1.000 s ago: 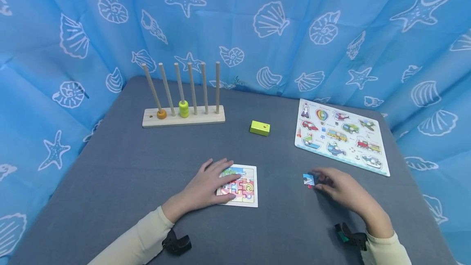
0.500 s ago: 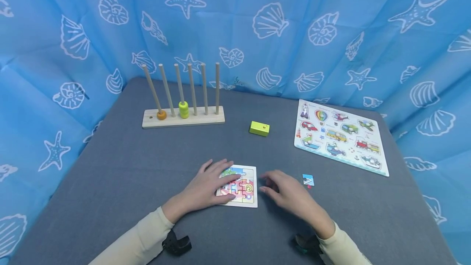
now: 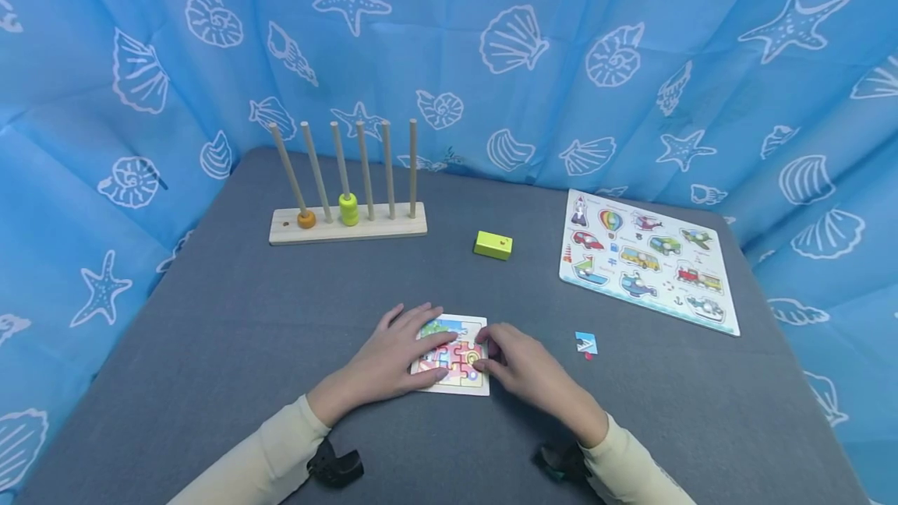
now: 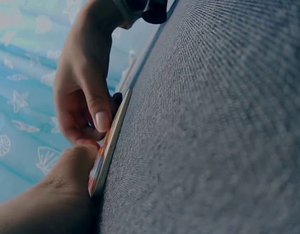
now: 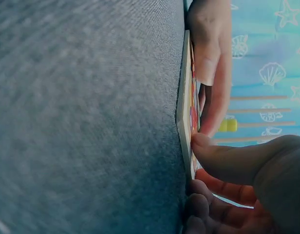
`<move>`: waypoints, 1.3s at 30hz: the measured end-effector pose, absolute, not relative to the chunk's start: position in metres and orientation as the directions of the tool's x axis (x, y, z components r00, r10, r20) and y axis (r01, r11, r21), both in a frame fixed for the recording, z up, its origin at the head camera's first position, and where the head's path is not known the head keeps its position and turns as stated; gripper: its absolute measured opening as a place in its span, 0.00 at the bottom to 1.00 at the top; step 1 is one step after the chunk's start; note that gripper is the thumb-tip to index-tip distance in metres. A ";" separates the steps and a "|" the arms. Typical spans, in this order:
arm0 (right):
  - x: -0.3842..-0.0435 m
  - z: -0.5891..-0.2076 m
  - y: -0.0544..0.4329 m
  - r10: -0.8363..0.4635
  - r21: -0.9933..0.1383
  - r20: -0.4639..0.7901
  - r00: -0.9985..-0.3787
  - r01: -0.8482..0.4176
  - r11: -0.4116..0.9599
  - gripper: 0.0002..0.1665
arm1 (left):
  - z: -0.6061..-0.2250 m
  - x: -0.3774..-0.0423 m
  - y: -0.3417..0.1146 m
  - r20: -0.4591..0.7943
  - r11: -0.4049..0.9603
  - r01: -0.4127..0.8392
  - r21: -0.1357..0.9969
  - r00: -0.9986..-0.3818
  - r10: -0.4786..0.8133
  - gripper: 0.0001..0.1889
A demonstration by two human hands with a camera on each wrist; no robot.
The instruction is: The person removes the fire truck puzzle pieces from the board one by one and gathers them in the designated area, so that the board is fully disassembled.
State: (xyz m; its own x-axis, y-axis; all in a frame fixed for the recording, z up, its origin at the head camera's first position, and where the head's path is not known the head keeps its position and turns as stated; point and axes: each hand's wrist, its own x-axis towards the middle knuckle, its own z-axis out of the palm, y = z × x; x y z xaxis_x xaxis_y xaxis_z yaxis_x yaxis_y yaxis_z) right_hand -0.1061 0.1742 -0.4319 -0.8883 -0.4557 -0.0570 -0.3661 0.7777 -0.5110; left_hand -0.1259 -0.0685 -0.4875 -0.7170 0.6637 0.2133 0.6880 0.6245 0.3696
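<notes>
A small square jigsaw puzzle (image 3: 454,388) in a pale frame lies flat on the table. My left hand (image 3: 403,353) rests across its left part with fingers spread, hiding some pieces. At the puzzle's right side, my right hand (image 3: 529,365) touches the face with thumb and index finger, which stand apart around a piece with a yellow spiral. In the right wrist view the thumb (image 5: 228,158) lies on the puzzle's (image 5: 185,107) surface, while other fingers curl beside its edge. No loose piece shows in that hand. A loose blue-and-white jigsaw piece (image 3: 586,343) with a red part lies farther right.
Beyond the puzzle lies a yellow-green block (image 3: 493,245). A wooden peg stand (image 3: 348,232) with orange and lime beads is at back left. A vehicle picture board (image 3: 648,263) lies at back right. A blue seashell curtain (image 3: 449,61) borders the table (image 3: 245,318).
My right hand has moved left from beside the loose piece to the puzzle's right edge and now touches it. The loose piece stays where it was. The left hand has not moved.
</notes>
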 end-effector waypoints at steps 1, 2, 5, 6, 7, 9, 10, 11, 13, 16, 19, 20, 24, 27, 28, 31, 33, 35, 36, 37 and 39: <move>-0.107 -0.432 0.174 -0.456 -0.513 -0.063 -0.887 -0.363 0.778 0.13 | -0.487 -0.125 -0.067 0.208 0.638 0.677 0.368 -0.728 0.653 0.28; -0.107 -0.432 0.174 -0.456 -0.515 -0.069 -0.888 -0.359 0.778 0.13 | -0.486 -0.124 -0.064 0.202 0.653 0.666 0.359 -0.739 0.643 0.29; -0.109 -0.433 0.173 -0.451 -0.523 -0.073 -0.890 -0.351 0.777 0.13 | -0.483 -0.121 -0.054 0.186 0.698 0.634 0.333 -0.770 0.611 0.32; -0.109 -0.433 0.173 -0.447 -0.527 -0.069 -0.892 -0.348 0.776 0.12 | -0.482 -0.120 -0.050 0.179 0.709 0.624 0.328 -0.779 0.602 0.34; -0.110 -0.434 0.172 -0.445 -0.530 -0.061 -0.894 -0.349 0.773 0.12 | -0.481 -0.118 -0.047 0.169 0.719 0.613 0.327 -0.787 0.594 0.35; -0.110 -0.434 0.172 -0.430 -0.538 -0.054 -0.901 -0.337 0.773 0.11 | -0.480 -0.115 -0.041 0.152 0.732 0.592 0.338 -0.802 0.578 0.36; -0.110 -0.434 0.171 -0.421 -0.540 -0.051 -0.906 -0.329 0.774 0.11 | -0.480 -0.114 -0.039 0.142 0.738 0.578 0.349 -0.811 0.568 0.36; -0.110 -0.434 0.171 -0.411 -0.544 -0.049 -0.910 -0.321 0.776 0.11 | -0.480 -0.112 -0.037 0.132 0.741 0.563 0.365 -0.820 0.557 0.36; -0.109 -0.434 0.171 -0.398 -0.544 -0.049 -0.916 -0.309 0.780 0.12 | -0.481 -0.110 -0.035 0.115 0.749 0.535 0.392 -0.836 0.537 0.36; -0.109 -0.434 0.170 -0.390 -0.551 -0.050 -0.920 -0.300 0.779 0.12 | -0.482 -0.108 -0.034 0.109 0.753 0.504 0.423 -0.853 0.510 0.36; -0.109 -0.434 0.169 -0.391 -0.566 -0.049 -0.919 -0.298 0.769 0.13 | -0.481 -0.107 -0.035 0.117 0.751 0.493 0.439 -0.860 0.496 0.36; -0.109 -0.434 0.169 -0.392 -0.572 -0.048 -0.919 -0.296 0.765 0.13 | -0.481 -0.107 -0.035 0.123 0.750 0.494 0.440 -0.860 0.495 0.36; -0.109 -0.434 0.170 -0.398 -0.585 -0.040 -0.917 -0.301 0.753 0.14 | -0.479 -0.107 -0.036 0.135 0.748 0.500 0.437 -0.858 0.495 0.36; -0.110 -0.434 0.171 -0.410 -0.586 -0.020 -0.912 -0.322 0.744 0.13 | -0.478 -0.107 -0.036 0.131 0.752 0.501 0.428 -0.858 0.497 0.36; -0.110 -0.434 0.171 -0.413 -0.585 -0.012 -0.911 -0.329 0.742 0.12 | -0.478 -0.107 -0.036 0.131 0.753 0.502 0.426 -0.857 0.498 0.36; -0.111 -0.435 0.171 -0.415 -0.583 0.008 -0.910 -0.341 0.737 0.09 | -0.479 -0.107 -0.037 0.130 0.754 0.503 0.421 -0.857 0.499 0.37; -0.111 -0.434 0.170 -0.412 -0.582 0.012 -0.911 -0.341 0.738 0.07 | -0.480 -0.107 -0.037 0.135 0.753 0.504 0.423 -0.857 0.498 0.37; -0.112 -0.434 0.168 -0.402 -0.583 0.010 -0.915 -0.333 0.742 0.07 | -0.479 -0.108 -0.038 0.144 0.751 0.505 0.427 -0.857 0.495 0.37; -0.113 -0.433 0.167 -0.393 -0.584 0.004 -0.920 -0.321 0.746 0.06 | -0.479 -0.108 -0.038 0.147 0.750 0.504 0.428 -0.858 0.493 0.36; -0.113 -0.433 0.166 -0.381 -0.586 -0.001 -0.924 -0.308 0.749 0.06 | -0.479 -0.108 -0.038 0.149 0.750 0.503 0.430 -0.858 0.491 0.36; -0.113 -0.432 0.162 -0.357 -0.589 -0.013 -0.934 -0.281 0.758 0.07 | -0.480 -0.108 -0.038 0.155 0.749 0.503 0.431 -0.859 0.488 0.36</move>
State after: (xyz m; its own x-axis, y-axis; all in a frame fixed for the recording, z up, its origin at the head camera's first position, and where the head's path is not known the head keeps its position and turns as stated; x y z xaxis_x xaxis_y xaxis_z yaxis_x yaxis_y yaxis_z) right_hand -0.1133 0.1624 -0.4317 -0.9341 -0.3567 -0.0130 -0.2811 0.7578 -0.5888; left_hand -0.1077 -0.0384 -0.4799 -0.8592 0.4876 0.1551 0.5030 0.7493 0.4307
